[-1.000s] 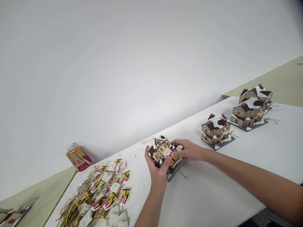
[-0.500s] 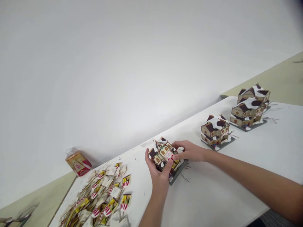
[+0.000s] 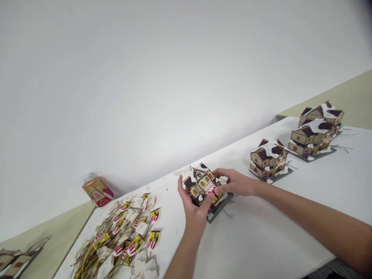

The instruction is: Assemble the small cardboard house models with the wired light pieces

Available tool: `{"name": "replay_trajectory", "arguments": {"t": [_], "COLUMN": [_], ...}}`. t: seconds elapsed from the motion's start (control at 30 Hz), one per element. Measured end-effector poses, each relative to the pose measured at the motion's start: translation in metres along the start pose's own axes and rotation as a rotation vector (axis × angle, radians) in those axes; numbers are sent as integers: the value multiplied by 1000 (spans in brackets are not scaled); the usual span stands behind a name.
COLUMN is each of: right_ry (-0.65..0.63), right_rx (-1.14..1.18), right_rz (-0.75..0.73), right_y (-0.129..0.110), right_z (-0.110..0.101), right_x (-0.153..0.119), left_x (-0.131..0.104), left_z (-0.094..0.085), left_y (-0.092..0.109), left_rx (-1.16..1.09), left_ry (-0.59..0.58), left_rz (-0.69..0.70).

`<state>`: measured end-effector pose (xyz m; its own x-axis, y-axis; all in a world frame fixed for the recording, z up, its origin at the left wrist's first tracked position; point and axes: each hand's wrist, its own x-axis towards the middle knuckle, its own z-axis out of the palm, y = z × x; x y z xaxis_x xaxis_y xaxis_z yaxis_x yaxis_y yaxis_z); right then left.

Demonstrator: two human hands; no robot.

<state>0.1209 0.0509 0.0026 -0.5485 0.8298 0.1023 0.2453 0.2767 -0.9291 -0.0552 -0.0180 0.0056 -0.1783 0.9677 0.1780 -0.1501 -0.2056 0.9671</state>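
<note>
Between my two hands, on the white table, is a small model house [image 3: 200, 177] with a cream front, arched windows and a red-and-white striped awning. It is tilted back on its dark base. My left hand [image 3: 195, 211] is closed around its left side, thumb on the lower front near the awning. From the right, my right hand [image 3: 234, 182] grips the house, its thumb at the awning and its fingers behind the right side. Thin wires stick out by the base. The back of the house is hidden.
A heap of wired pieces with striped awning pictures [image 3: 135, 244] covers the table's left part. Beyond it stands a yellow-and-red container [image 3: 98, 192]. Snow-roofed model houses [image 3: 269, 161] stand at the right. Part of another house [image 3: 17, 263] shows at lower left. A white wall [image 3: 174, 77] rises behind.
The view has shifted slightly. Both hands keep nearly the same hold on the model house; the left thumb and right thumb stay by the awning.
</note>
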Motion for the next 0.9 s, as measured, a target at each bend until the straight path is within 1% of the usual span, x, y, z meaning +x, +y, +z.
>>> {"name": "replay_trajectory", "arguments": {"t": [0.13, 0.27, 0.47, 0.6, 0.77, 0.9], "right_ry": [0, 0, -10, -30, -55, -62], "right_rx": [4, -38, 0, -12, -100, -118], "right_rz": [5, 16, 23, 27, 20, -19], "right_y": [-1, -2, -2, -6, -11, -9], "right_z": [1, 0, -1, -3, -3, -4], "right_x": [-2, -3, -3, -5, -8, -7], "left_x": [0, -1, -3, -2, 1, 3], "left_z": [-1, 1, 6, 7, 4, 1], "left_y": [1, 0, -3, -6, -11, -11], "left_rx": [5, -18, -112, -117, -195, -197], "left_ry": [-18, -22, -44, -19, -18, 11], "left_rz": [20, 39, -13, -35, -88, -102]}}
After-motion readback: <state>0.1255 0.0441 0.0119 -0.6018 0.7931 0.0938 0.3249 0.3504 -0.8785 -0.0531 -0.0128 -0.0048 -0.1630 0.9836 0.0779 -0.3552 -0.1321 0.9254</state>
